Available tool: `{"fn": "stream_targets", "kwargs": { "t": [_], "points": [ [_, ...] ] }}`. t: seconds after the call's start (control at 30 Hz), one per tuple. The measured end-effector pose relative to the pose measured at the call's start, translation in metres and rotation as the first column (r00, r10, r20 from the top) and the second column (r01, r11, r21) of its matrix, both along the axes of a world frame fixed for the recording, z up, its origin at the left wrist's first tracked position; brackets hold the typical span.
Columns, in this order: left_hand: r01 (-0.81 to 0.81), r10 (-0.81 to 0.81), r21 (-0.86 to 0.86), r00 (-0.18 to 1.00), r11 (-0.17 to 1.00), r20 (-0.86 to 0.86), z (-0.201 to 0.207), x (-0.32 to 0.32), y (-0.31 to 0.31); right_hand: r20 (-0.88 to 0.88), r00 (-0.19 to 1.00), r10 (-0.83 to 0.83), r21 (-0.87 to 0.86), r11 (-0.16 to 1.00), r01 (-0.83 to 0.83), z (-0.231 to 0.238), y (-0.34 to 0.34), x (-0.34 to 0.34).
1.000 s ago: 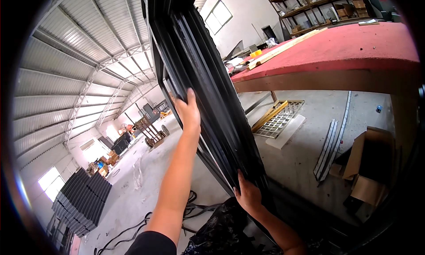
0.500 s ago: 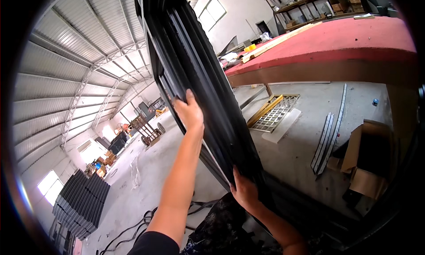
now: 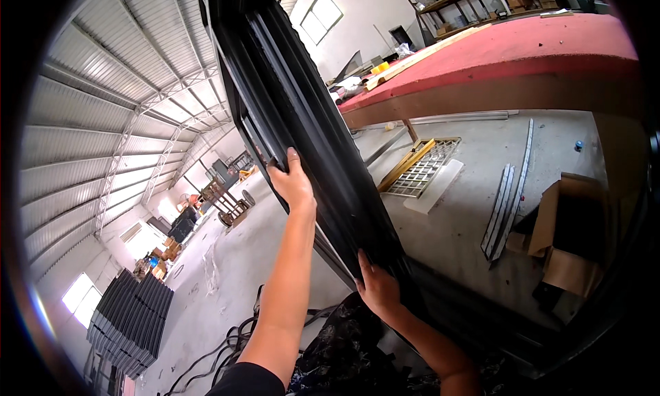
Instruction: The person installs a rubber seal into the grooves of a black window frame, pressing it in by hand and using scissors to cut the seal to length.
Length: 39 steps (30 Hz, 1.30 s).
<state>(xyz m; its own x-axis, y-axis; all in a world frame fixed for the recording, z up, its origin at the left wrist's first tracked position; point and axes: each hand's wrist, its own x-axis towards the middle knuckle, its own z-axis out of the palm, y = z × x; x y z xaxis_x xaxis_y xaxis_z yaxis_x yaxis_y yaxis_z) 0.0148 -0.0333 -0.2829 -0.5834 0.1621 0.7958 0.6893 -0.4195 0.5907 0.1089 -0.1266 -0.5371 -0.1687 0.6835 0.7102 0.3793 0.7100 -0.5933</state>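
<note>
A large hall is covered by a ribbed metal roof [image 3: 89,93]. A long red-topped workbench [image 3: 502,52] is set at the far right. Nearer, in the middle, a black profiled frame [image 3: 302,100] is seen leaning, its grooved upright running from far left to near right; a black lower rail [image 3: 474,313] is seen near its foot, at the right. A stack of dark panels [image 3: 130,313] is placed on the left. Beneath the bench, a lattice grille [image 3: 430,166] is laid on the floor.

The frame's upright and rail seem to be already assembled; whether anything is seated in the grooves cannot be told. Loose black strips [image 3: 240,327] are left unfitted on the near floor. With both hands on the upright, work there is judged unfinished.

The upright's left edge is grasped by the left hand [image 3: 292,183], thumb on the profile. Lower and nearer, the right hand [image 3: 378,289] is rested against it, one finger extended; whether it is gripping cannot be told.
</note>
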Motion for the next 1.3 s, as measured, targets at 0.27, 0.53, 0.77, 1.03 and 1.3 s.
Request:
{"fn": "stream_targets", "kwargs": {
  "t": [0.27, 0.53, 0.77, 1.03, 1.3],
  "points": [
    [0.190, -0.192, -0.080, 0.981, 0.978, -0.015, -0.037, -0.019, -0.003, 0.029, 0.999, -0.022, 0.008, 1.000, 0.022, -0.016, 0.008, -0.006],
    [0.150, -0.152, -0.121, 0.988, 0.981, -0.008, -0.046, -0.007, -0.019, 0.034, 0.999, -0.013, 0.000, 1.000, 0.013, -0.018, 0.015, -0.012],
    [-0.074, 0.063, -0.070, 0.987, 0.995, -0.150, -0.064, -0.015, 0.001, 0.011, 0.999, -0.039, 0.017, 0.999, 0.039, -0.014, 0.021, -0.016],
    [0.024, -0.046, -0.155, 0.990, 0.988, -0.137, -0.106, -0.028, -0.013, 0.067, 0.998, -0.007, -0.023, 1.000, 0.009, -0.019, 0.020, -0.017],
    [0.019, -0.032, -0.132, 0.995, 0.991, -0.092, -0.105, -0.021, -0.016, 0.054, 0.998, -0.043, -0.018, 0.999, 0.044, -0.018, 0.022, -0.022]
  ]
}}
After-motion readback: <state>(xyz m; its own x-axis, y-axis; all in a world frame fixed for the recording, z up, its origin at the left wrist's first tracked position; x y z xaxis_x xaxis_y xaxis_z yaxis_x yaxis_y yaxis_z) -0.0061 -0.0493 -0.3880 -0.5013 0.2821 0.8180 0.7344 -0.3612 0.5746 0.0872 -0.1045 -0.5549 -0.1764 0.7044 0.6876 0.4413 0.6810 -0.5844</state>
